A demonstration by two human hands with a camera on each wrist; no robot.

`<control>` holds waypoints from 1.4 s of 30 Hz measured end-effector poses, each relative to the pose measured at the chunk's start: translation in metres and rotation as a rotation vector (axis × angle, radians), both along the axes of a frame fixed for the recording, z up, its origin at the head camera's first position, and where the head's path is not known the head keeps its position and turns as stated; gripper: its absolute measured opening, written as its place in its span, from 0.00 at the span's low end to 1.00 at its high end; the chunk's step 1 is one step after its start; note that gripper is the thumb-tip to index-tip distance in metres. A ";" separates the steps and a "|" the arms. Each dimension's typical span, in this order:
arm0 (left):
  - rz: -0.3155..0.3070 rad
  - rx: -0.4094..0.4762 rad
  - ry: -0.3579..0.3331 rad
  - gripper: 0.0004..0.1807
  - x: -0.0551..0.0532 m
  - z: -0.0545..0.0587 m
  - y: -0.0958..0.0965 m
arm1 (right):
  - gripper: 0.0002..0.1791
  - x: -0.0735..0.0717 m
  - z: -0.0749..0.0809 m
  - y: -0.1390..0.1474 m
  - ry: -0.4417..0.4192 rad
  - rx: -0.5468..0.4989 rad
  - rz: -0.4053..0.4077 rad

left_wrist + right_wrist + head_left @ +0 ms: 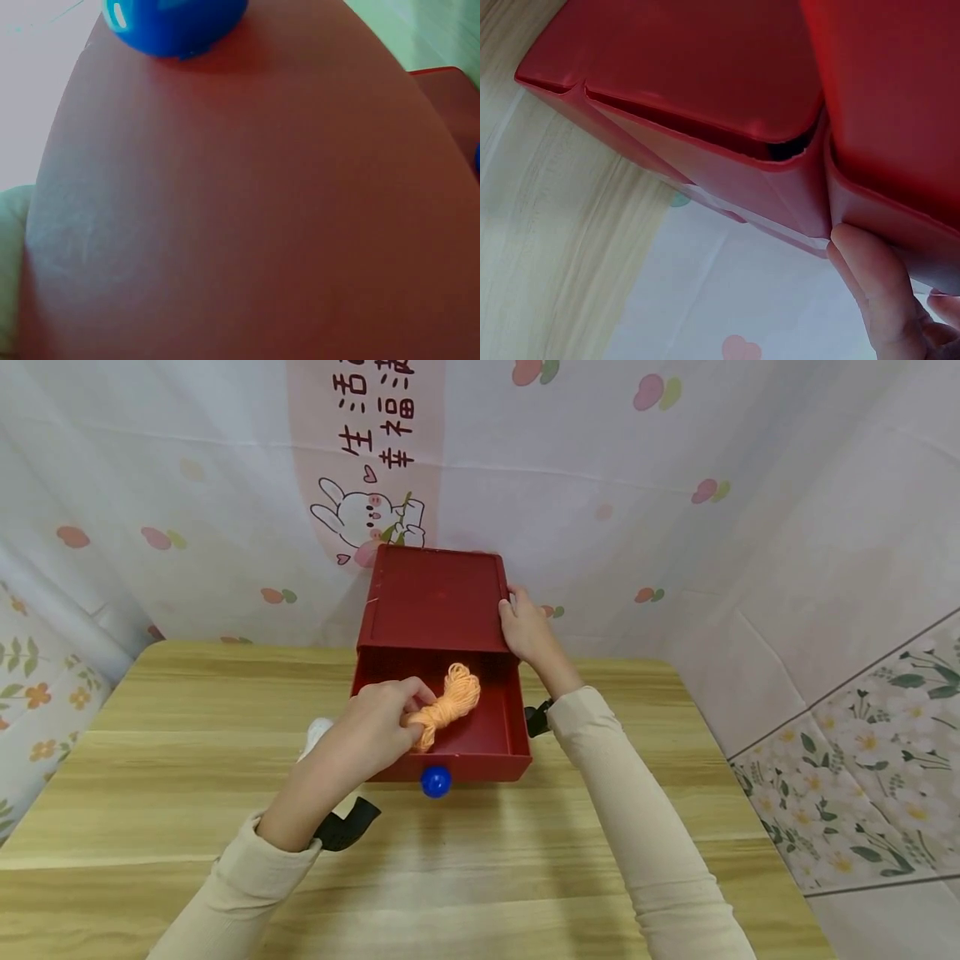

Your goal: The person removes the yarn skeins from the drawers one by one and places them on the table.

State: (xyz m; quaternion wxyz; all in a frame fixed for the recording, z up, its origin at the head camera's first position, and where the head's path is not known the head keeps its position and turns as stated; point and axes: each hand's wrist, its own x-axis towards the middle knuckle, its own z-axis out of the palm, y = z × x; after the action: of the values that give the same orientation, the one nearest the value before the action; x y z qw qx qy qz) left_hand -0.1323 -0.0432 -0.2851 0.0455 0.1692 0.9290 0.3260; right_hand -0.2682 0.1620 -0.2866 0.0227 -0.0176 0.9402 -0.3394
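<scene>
A red drawer box [442, 597] stands at the back of the table with its drawer [491, 727] pulled out. My left hand [382, 718] reaches into the drawer from the left and pinches one end of a bundle of orange yarn [453, 697], tied round its middle. The yarn's looped end points to the back right. My right hand [528, 631] rests at the box's right upper edge, a fingertip [851, 240] touching the side wall in the right wrist view. A round blue knob [436, 782] sits on the drawer front; the left wrist view shows a blue knob [176, 22] on red close up.
A white object [317, 732] lies left of the drawer, partly hidden by my left forearm. Behind the box hangs a printed curtain [570, 502]. The wood-grain table [450, 877] stretches in front, and a flower-patterned covering [870, 777] is at the right.
</scene>
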 end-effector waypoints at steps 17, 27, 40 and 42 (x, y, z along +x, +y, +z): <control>0.098 0.201 0.314 0.15 0.023 0.018 -0.034 | 0.29 0.001 0.001 0.000 -0.007 0.005 0.002; 0.228 0.262 0.409 0.17 0.031 0.008 -0.078 | 0.29 0.001 0.000 0.001 -0.003 -0.009 0.009; 0.373 0.204 0.317 0.17 0.037 -0.041 -0.124 | 0.29 0.001 -0.001 0.002 0.001 -0.009 0.013; 0.398 0.189 0.294 0.17 0.037 -0.051 -0.130 | 0.29 0.001 -0.001 0.001 0.001 -0.014 0.016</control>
State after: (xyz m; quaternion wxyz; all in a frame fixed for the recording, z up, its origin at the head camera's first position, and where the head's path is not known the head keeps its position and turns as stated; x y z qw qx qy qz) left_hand -0.0950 -0.1733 -0.3358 -0.1708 0.0324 0.9060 0.3858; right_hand -0.2674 0.1634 -0.2871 0.0249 -0.0256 0.9377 -0.3456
